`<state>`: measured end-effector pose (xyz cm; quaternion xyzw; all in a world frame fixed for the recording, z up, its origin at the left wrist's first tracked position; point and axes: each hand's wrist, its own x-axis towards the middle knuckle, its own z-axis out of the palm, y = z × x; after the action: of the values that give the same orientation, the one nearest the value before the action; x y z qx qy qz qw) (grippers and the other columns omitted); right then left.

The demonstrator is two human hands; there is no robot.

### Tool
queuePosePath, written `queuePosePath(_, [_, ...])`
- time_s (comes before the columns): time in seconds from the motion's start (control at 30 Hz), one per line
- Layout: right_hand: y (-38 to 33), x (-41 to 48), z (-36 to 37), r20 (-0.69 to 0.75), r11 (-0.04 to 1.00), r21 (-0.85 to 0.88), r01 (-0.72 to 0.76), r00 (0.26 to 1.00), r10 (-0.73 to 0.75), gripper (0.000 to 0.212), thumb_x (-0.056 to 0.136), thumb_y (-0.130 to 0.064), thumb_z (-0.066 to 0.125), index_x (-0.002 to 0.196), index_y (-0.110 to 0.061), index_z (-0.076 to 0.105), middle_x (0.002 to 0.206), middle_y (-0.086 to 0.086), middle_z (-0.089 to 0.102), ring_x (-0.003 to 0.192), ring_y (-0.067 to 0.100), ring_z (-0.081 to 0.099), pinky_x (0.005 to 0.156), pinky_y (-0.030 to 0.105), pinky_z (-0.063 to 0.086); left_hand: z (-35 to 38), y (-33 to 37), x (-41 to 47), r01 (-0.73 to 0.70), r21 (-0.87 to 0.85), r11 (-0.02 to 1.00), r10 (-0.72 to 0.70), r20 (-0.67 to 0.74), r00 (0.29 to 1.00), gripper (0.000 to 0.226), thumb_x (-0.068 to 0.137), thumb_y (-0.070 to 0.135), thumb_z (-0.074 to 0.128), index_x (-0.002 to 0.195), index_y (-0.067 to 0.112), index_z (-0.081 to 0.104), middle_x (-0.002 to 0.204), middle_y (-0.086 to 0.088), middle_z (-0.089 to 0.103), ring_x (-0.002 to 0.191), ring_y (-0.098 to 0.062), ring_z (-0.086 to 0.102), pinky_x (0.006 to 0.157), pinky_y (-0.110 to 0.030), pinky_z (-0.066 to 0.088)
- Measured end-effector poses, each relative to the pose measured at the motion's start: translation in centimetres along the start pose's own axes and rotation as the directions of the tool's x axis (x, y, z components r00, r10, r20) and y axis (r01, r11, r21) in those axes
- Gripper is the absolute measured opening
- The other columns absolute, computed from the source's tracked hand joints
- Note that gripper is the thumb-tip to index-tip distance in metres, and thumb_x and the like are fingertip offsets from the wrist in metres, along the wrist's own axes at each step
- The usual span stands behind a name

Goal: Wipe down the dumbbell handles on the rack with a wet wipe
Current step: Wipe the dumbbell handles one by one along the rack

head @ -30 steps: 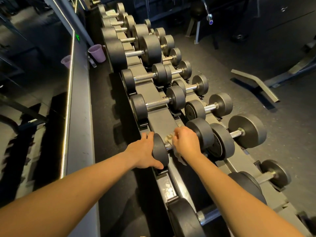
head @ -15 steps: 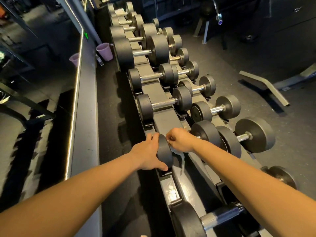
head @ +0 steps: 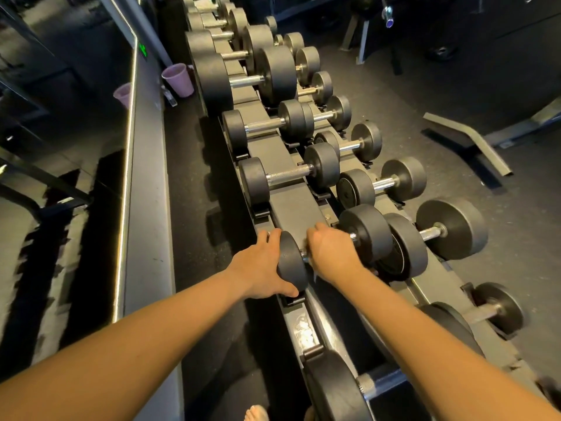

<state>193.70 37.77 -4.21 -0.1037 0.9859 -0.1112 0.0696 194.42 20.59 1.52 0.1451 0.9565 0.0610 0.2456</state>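
Now L hand (head: 261, 265) grip cups dumbbell (head: 291, 262) end at rack (head: 291, 205) left edge, R hand (head: 331, 253) grip wraps handle (head: 303, 255).

Purple cup (head: 179, 79) beside mirror (head: 60, 123)

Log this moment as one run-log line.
step: handle wipe | left hand: holds dumbbell head | right hand: grips handle | wet wipe: not clearly visible
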Motion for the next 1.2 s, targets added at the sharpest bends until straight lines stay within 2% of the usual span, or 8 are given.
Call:
queuePosePath(0.2, [-0.2,-4.3,3.8,-0.29,0.796,0.587,0.152,0.956,0.031,0.01,0.099,-0.015,0.06,0.107,-0.013,0.066,0.103,-0.004,0.051,0.083,0.01,0.055,0.073,0.021,0.048,0.0,-0.1,0.0,-0.015,-0.017,1.0,0.015,-0.003,1.0,0.124,0.068,0.057,0.087,0.158,0.022,0.01,0.153,-0.003,0.027,0.123,-0.025,0.054,0.098,-0.041,0.056])
queuePosePath(0.37, [-0.5,-4.6,4.6,-0.311,0.557,0.83,-0.016,0.817,0.485,0.006,0.098,-0.009,0.062,0.098,-0.012,0.067,0.097,-0.004,0.058,0.085,-0.001,0.059,0.076,0.009,0.047,-0.2,0.0,0.0,-0.009,-0.02,1.0,0.01,0.017,1.0,0.126,0.067,0.058,0.087,0.159,0.023,0.008,0.156,-0.003,0.024,0.124,-0.026,0.054,0.099,-0.042,0.055])
queuePosePath(0.47, [-1.4,-4.0,4.4,-0.067,0.193,0.972,-0.135,0.627,0.776,0.003,0.098,-0.019,0.067,0.095,-0.021,0.067,0.092,-0.004,0.066,0.082,0.003,0.064,0.072,0.015,0.052,-0.2,0.0,0.0,-0.009,-0.001,1.0,0.009,0.007,1.0,0.128,0.067,0.06,0.086,0.16,0.023,0.007,0.158,-0.003,0.023,0.127,-0.026,0.053,0.1,-0.042,0.055])
queuePosePath(0.6, [-1.9,-3.1,5.0,0.331,-0.287,0.943,-0.168,0.392,0.858,0.012,0.093,-0.023,0.074,0.092,-0.025,0.062,0.087,0.002,0.07,0.077,0.018,0.073,0.072,0.042,0.063,-0.2,-0.1,-0.1,-0.009,0.002,1.0,0.009,0.006,1.0,0.129,0.068,0.06,0.086,0.161,0.023,0.005,0.161,-0.003,0.019,0.13,-0.027,0.052,0.1,-0.042,0.055])
queuePosePath(0.77, [-2.3,-2.0,4.7,0.647,-0.648,0.741,-0.176,0.444,0.62,0.011,0.093,0.003,0.061,0.097,-0.002,0.069,0.087,0.018,0.073,0.066,0.027,0.074,0.062,0.042,0.064,-0.1,-0.1,0.0,-0.012,-0.004,1.0,0.012,0.003,1.0,0.13,0.067,0.059,0.087,0.161,0.022,0.005,0.161,-0.003,0.018,0.129,-0.025,0.052,0.099,-0.041,0.056])
queuePosePath(0.87, [-3.4,-1.7,4.0,0.673,-0.638,0.718,-0.28,0.516,0.531,0.013,0.09,0.01,0.057,0.085,0.004,0.067,0.072,0.016,0.069,0.059,0.023,0.066,0.051,0.03,0.058,-0.1,0.0,0.0,-0.012,0.001,1.0,0.012,-0.003,1.0,0.13,0.066,0.06,0.087,0.16,0.022,0.006,0.16,-0.003,0.019,0.127,-0.024,0.053,0.097,-0.039,0.056])
queuePosePath(1.03, [-2.9,-3.1,2.2,0.604,-0.28,0.792,-0.542,0.631,0.487,0.013,0.083,0.001,0.057,0.079,-0.004,0.068,0.064,0.009,0.064,0.054,0.017,0.058,0.044,0.022,0.047,-0.1,-0.1,0.1,-0.009,0.004,1.0,0.009,0.003,1.0,0.129,0.065,0.061,0.086,0.159,0.022,0.006,0.157,-0.002,0.023,0.125,-0.023,0.054,0.096,-0.039,0.057])
queuePosePath(1.2, [-2.1,-2.5,2.3,0.672,-0.596,0.729,-0.335,0.517,0.531,0.018,0.096,0.008,0.046,0.089,0.001,0.061,0.061,0.011,0.059,0.045,0.016,0.055,0.038,0.025,0.05,-0.3,0.0,-0.1,-0.017,0.004,1.0,0.017,0.015,1.0,0.131,0.067,0.061,0.086,0.16,0.022,0.003,0.16,-0.003,0.019,0.127,-0.023,0.052,0.097,-0.037,0.056])
